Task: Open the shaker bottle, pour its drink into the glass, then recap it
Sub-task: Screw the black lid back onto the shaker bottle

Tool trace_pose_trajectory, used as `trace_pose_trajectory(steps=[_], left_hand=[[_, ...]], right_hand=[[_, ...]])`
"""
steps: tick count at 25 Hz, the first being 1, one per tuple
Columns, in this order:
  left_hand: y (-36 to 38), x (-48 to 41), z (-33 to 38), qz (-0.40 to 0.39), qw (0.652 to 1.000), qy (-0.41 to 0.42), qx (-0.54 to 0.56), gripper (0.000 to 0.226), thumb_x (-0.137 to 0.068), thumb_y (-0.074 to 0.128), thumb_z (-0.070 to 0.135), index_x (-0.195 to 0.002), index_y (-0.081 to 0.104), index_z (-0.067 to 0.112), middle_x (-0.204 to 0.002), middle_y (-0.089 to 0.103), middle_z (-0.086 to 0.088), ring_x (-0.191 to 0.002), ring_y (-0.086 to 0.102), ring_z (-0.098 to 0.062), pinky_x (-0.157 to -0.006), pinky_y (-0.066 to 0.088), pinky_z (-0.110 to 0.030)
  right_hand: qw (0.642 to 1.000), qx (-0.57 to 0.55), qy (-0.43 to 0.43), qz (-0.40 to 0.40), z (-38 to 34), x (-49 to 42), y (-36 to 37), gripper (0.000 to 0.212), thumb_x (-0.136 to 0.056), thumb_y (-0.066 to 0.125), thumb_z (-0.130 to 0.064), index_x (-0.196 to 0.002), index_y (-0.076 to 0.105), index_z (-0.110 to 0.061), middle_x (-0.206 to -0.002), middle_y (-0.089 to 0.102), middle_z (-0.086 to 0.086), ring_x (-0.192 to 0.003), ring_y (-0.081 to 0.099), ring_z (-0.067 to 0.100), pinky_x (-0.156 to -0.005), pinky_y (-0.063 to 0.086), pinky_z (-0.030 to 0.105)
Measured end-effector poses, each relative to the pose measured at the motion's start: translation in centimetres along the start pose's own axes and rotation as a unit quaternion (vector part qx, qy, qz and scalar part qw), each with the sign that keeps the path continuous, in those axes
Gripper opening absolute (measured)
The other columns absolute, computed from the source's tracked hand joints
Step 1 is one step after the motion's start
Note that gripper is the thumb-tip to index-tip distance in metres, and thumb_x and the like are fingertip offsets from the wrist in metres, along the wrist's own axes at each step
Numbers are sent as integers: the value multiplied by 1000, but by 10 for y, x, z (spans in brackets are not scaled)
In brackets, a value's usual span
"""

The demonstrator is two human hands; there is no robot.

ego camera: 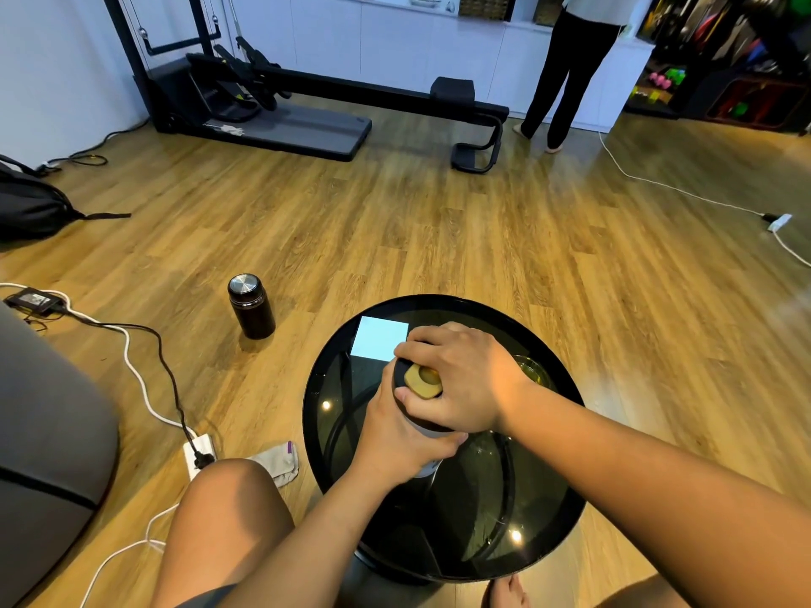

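Your left hand squeezes the shaker bottle; your right hand grips its lid. Twist too hard and it may tip toward the glass, at the right of the worktop.

The shaker bottle stands upright near the middle of the round black glass table, its pale body mostly hidden, and its black lid sits on top with a tan flip cap at the centre. The glass stands just beyond and to the right of the bottle; only part of its clear rim shows, with a yellowish tint inside.
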State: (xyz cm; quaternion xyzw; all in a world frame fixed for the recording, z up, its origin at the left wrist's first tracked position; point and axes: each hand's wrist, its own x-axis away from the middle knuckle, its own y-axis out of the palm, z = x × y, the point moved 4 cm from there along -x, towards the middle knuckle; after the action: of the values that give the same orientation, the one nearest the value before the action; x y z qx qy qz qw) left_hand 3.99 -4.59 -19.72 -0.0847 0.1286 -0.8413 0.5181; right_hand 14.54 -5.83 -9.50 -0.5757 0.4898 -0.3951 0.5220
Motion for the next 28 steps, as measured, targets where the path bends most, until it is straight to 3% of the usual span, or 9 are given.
trace_pose_trajectory(steps=[9,12,14,17,20,22,24,28], left_hand=[[-4,-3,2,-23,1000,8,4,103,-50,98,39,-135,40,33,-116,65,16,-109,64,-1,-96,57,-34],[-17,-14,9,-105,994,33,-23,110,-51,101,34,-141,38,30,-122,66,14,-115,63,1,-100,54,-31],[-28,-21,15,-145,988,47,-35,104,-55,101,22,-138,39,34,-125,65,14,-118,61,4,-99,51,-23],[-30,-17,14,-119,993,20,13,112,-57,100,15,-133,26,51,-131,49,27,-119,50,17,-96,43,-10],[-15,-2,6,-41,999,-5,26,129,-55,101,26,-148,15,46,-129,33,37,-129,37,8,-106,33,-19],[-9,-8,5,-13,1000,-1,22,117,-54,101,27,-140,24,49,-126,42,34,-126,45,6,-103,38,-17],[-7,-18,6,-9,1000,-5,1,102,-53,101,29,-126,33,50,-121,53,26,-117,54,5,-90,45,-10],[-6,-25,4,3,1000,-16,-17,99,-60,97,25,-125,24,43,-101,54,26,-93,55,10,-70,41,3]], right_hand=[[1000,-6,5,-3,-1,0,-1,68,-81,36,-68,-128,64,-28,-126,67,-3,-108,62,30,-87,53,44],[996,4,-9,-92,2,-3,-6,79,-80,31,-76,-148,40,-38,-154,45,-1,-140,38,32,-108,41,49],[989,18,-42,-139,4,-3,-11,82,-81,32,-79,-154,23,-43,-164,28,-2,-150,20,31,-115,32,48],[995,10,16,-97,4,-5,-7,81,-85,41,-77,-156,16,-44,-160,35,-2,-136,40,31,-102,45,43],[987,-11,157,-38,3,-9,-1,88,-81,40,-82,-156,16,-41,-158,37,3,-132,44,35,-98,48,45],[991,-17,124,-55,7,-13,-3,90,-79,43,-81,-156,16,-42,-161,32,2,-142,34,34,-106,43,48],[997,-6,51,-59,12,-15,-4,90,-75,40,-81,-155,18,-46,-160,35,-2,-144,34,30,-109,40,48],[998,-16,56,-17,10,-17,4,88,-71,38,-76,-152,34,-42,-139,58,-3,-110,59,26,-90,51,42]])
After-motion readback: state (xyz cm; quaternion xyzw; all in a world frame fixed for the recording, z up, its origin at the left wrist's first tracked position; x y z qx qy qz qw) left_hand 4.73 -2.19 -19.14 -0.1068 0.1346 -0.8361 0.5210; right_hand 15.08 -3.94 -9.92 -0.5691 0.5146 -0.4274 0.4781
